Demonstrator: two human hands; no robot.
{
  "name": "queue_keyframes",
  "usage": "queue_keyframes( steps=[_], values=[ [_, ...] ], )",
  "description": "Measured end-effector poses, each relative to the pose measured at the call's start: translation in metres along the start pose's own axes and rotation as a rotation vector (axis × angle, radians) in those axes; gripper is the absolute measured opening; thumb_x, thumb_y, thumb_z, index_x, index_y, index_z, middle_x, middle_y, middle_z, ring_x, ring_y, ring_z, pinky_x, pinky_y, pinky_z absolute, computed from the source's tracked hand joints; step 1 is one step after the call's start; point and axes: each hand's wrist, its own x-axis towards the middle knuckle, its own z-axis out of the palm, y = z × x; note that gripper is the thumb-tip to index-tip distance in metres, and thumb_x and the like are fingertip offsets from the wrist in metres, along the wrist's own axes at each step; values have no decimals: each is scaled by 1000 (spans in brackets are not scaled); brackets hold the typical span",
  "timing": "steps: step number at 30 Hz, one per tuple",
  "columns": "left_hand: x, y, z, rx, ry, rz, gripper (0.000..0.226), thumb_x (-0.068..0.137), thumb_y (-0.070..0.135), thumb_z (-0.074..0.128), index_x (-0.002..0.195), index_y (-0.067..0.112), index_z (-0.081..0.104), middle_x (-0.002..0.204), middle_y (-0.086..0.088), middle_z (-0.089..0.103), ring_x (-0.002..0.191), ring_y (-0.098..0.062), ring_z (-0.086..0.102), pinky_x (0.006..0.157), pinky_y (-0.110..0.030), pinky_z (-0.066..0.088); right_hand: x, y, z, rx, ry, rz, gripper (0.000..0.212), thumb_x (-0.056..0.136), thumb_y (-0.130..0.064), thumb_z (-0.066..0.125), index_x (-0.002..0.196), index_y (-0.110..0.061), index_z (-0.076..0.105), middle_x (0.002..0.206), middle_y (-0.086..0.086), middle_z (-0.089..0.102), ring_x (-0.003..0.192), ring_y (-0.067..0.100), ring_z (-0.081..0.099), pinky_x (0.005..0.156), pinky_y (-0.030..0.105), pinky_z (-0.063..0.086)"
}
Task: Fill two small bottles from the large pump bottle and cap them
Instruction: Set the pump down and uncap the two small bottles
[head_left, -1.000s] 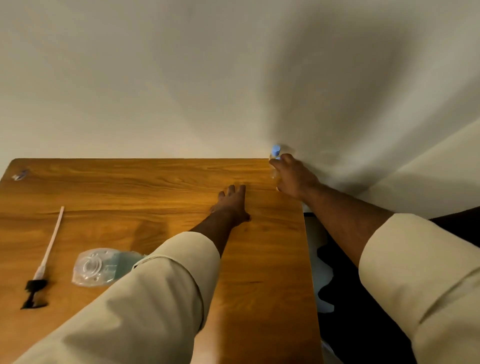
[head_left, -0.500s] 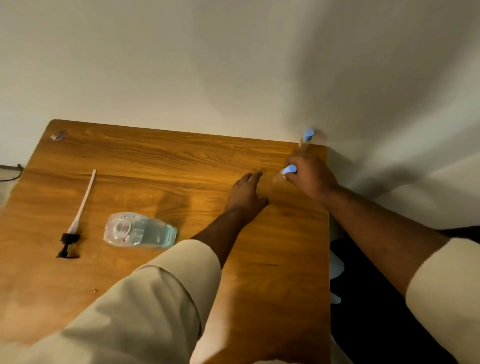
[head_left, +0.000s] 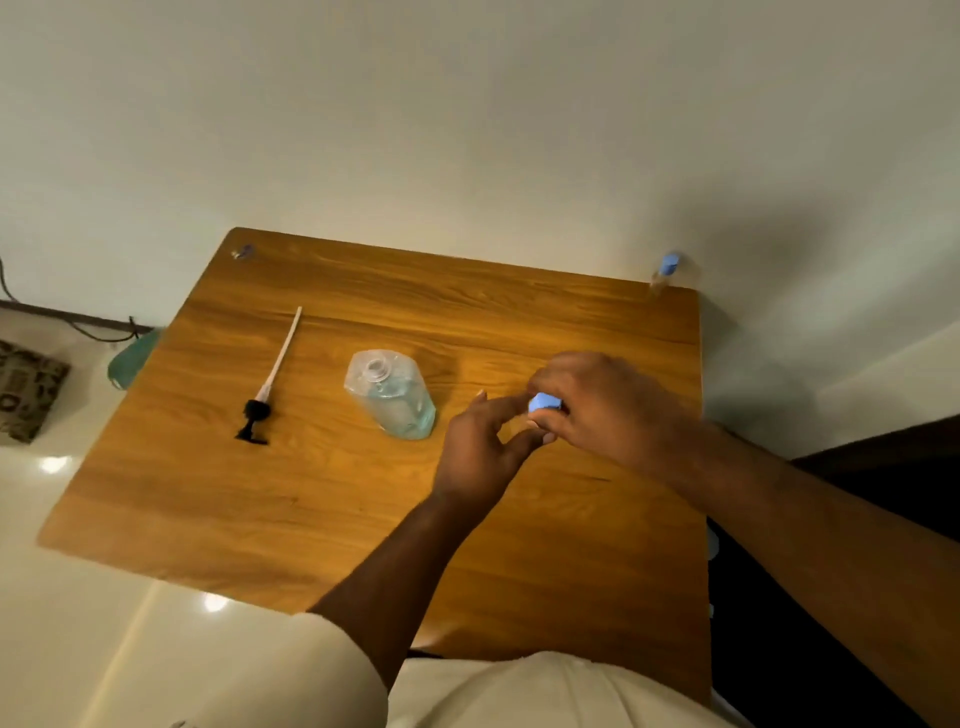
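A clear large bottle (head_left: 392, 392) with pale blue liquid stands open on the wooden table (head_left: 311, 493), its pump off. The pump (head_left: 270, 379), a black head with a long white tube, lies flat to its left. My right hand (head_left: 602, 405) holds a small bottle over the table; only its blue cap (head_left: 544, 401) shows. My left hand (head_left: 480, 447) is right beside it, fingers touching the small bottle from below. A second small clear bottle with a blue cap (head_left: 667, 270) stands at the table's far right corner against the wall.
A small shiny object (head_left: 242, 253) lies at the table's far left corner. The wall runs along the far edge. On the pale floor to the left lie a cable (head_left: 78, 327), a green thing (head_left: 130, 358) and a patterned mat (head_left: 26, 389). Right of the table is dark.
My right hand has carried one small bottle from the far right corner back toward the middle. My left hand lifted off the table to meet it. The view has tilted down.
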Motion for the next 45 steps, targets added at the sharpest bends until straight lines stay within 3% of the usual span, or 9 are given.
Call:
queue_keyframes(
  steps=[5, 8, 13, 17, 23, 27, 32, 40, 45],
  values=[
    [-2, -8, -54, -78, -62, 103, 24, 79, 18, 79, 102, 16, 75, 104, 10, 74, 99, 14, 62, 111, -47, 39, 8, -49, -6, -19, -43, -81, 45, 81, -15, 71, 122, -27, 56, 122, -4, 48, 97, 11, 56, 65, 20, 46],
    [0, -15, -83, -100, -72, 118, 28, 78, 13, 79, 105, 14, 74, 105, 5, 74, 96, 19, 59, 109, -43, 43, 13, -76, -9, -34, 0, 73, 72, 74, -41, 75, 136, -39, 37, 137, -9, 36, 106, 7, 48, 69, 17, 43],
    [-3, -30, -114, -106, -152, 141, 32, 75, 18, 82, 107, 16, 74, 102, 9, 73, 93, 10, 63, 77, -5, 43, 30, -123, -1, -136, 170, 302, 34, 81, -52, 63, 104, -27, 63, 97, -6, 63, 82, 11, 55, 62, 25, 44],
    [-5, -37, -127, -104, -176, 116, 37, 76, 20, 81, 111, 13, 72, 104, 4, 74, 97, -1, 64, 80, -14, 50, 28, -145, -2, 25, 21, 239, 62, 77, -31, 75, 132, -38, 46, 137, -11, 45, 123, 11, 42, 92, 30, 46],
    [-2, -36, -141, -51, -232, 181, 30, 77, 21, 80, 104, 12, 73, 96, 5, 73, 89, 4, 60, 69, -8, 42, 34, -169, 2, -143, 72, 337, 31, 87, -30, 64, 117, -27, 62, 124, -5, 60, 105, 13, 56, 80, 24, 48],
    [-3, -34, -142, -88, -241, 189, 27, 78, 18, 78, 104, 12, 74, 97, 5, 74, 91, -2, 65, 78, -20, 50, 28, -177, -7, -54, 81, 321, 55, 84, -33, 68, 134, -33, 46, 145, -11, 41, 126, 11, 43, 89, 22, 41],
    [-4, -32, -132, -45, -256, 216, 29, 76, 25, 80, 104, 17, 73, 101, 7, 74, 97, -1, 64, 78, -6, 43, 27, -167, -1, -206, 77, 392, 27, 89, -32, 61, 114, -24, 63, 111, -2, 66, 86, 9, 52, 70, 22, 44],
    [9, -28, -111, 12, -343, 150, 48, 74, 25, 82, 119, 15, 68, 114, 2, 71, 105, -8, 64, 85, -13, 48, 5, -116, -9, -37, 232, 122, 27, 78, 5, 68, 98, -14, 70, 99, 2, 67, 92, 16, 59, 75, 26, 46],
    [20, -38, -88, -39, -310, 54, 46, 74, 19, 83, 118, 14, 67, 113, 3, 70, 107, -8, 63, 91, -18, 50, 4, -68, 19, 294, 414, 337, 36, 80, 2, 66, 112, -14, 65, 108, -5, 53, 99, 11, 54, 83, 21, 50]
  ],
)
